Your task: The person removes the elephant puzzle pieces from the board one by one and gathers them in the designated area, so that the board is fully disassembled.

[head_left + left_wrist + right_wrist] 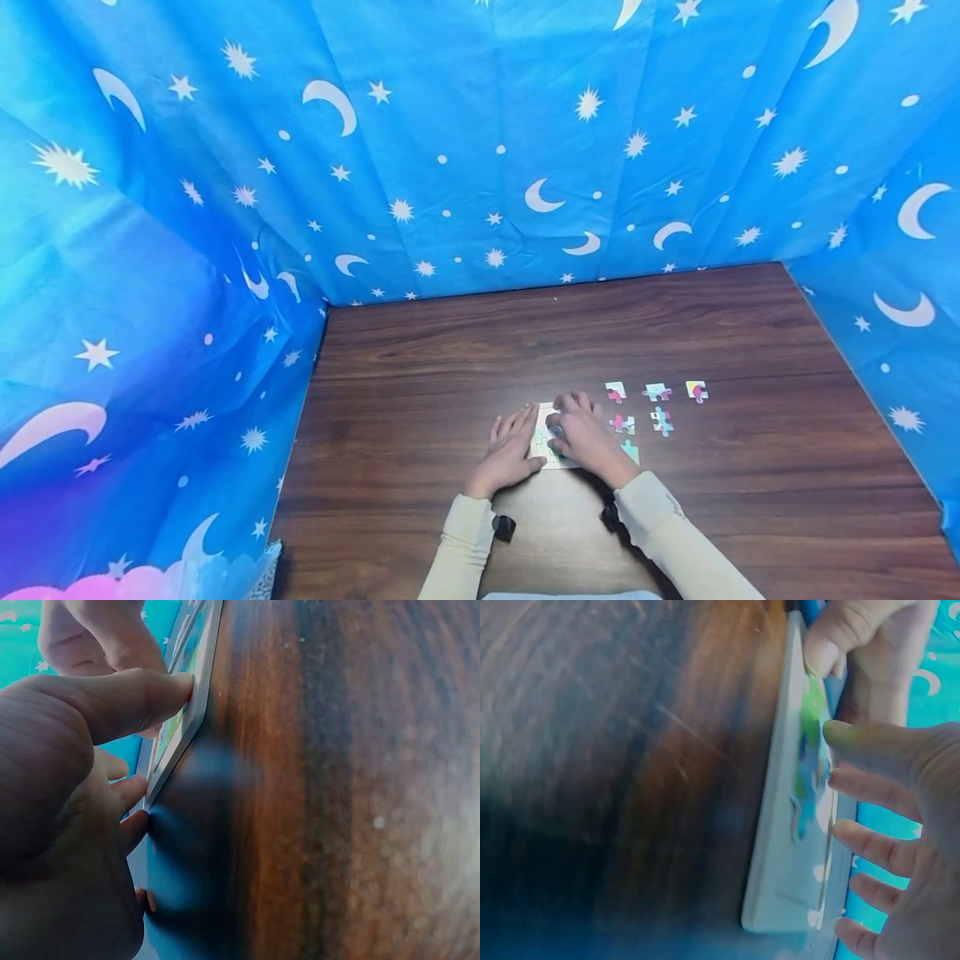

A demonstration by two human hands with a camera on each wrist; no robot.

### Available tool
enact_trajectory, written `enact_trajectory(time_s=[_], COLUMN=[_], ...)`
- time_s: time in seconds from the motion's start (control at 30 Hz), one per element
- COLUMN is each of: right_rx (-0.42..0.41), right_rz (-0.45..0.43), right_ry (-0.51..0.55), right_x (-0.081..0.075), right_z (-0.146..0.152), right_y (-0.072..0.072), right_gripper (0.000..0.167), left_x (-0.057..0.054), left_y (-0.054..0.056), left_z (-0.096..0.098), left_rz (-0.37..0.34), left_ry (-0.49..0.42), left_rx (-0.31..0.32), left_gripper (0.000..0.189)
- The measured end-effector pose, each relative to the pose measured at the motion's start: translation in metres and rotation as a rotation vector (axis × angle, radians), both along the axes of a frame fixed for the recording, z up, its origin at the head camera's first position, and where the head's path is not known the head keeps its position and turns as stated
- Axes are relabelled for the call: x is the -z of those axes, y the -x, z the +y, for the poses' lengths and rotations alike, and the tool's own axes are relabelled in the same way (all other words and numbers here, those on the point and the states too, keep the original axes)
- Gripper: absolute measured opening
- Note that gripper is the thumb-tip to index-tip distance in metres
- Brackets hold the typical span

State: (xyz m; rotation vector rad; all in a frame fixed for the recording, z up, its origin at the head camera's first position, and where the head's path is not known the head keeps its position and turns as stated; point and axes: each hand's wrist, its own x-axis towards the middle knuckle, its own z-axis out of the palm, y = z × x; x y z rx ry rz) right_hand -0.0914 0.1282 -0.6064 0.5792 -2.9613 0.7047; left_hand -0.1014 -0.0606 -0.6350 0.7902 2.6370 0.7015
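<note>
A white puzzle board (pixel 546 411) with a raised rim lies on the table between the two hands. Colourful green and blue jigsaw pieces (pixel 810 720) sit inside it. My left hand (pixel 510 450) rests along the board's left side with fingers extended. In the left wrist view its thumb (pixel 142 701) presses the rim near the front corner. Over the board's right part is my right hand (pixel 587 437), its thumb (pixel 870 742) and forefinger touching the pieces there. The other fingers of that hand spread along the board, and part of the picture is hidden beneath it.
Several loose jigsaw pieces lie right of the board, among them a teal one (pixel 631 451) near the right wrist and a yellow and red one (pixel 697 391) farthest right. Blue cloth (pixel 465 167) with moons and stars hangs behind the brown wooden table (pixel 405 375).
</note>
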Motion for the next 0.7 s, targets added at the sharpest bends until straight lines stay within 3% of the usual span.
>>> enact_trajectory(time_s=[0.37, 0.57, 0.7], right_rx=[0.04, 0.068, 0.058], right_rz=[0.029, 0.03, 0.021], right_ry=[0.039, 0.11, 0.167], right_x=[0.0074, 0.0072, 0.0022], right_z=[-0.006, -0.0076, -0.0072], right_y=[0.0018, 0.0024, 0.0033], right_gripper=[0.02, 0.013, 0.018], left_x=[0.0103, 0.0058, 0.0004], left_y=[-0.0019, -0.002, -0.0011], left_z=[0.0066, 0.0076, 0.0078], left_rz=[0.055, 0.056, 0.039], left_ry=[0.022, 0.004, 0.002], left_rx=[-0.031, -0.055, -0.062], left_gripper=[0.085, 0.086, 0.086])
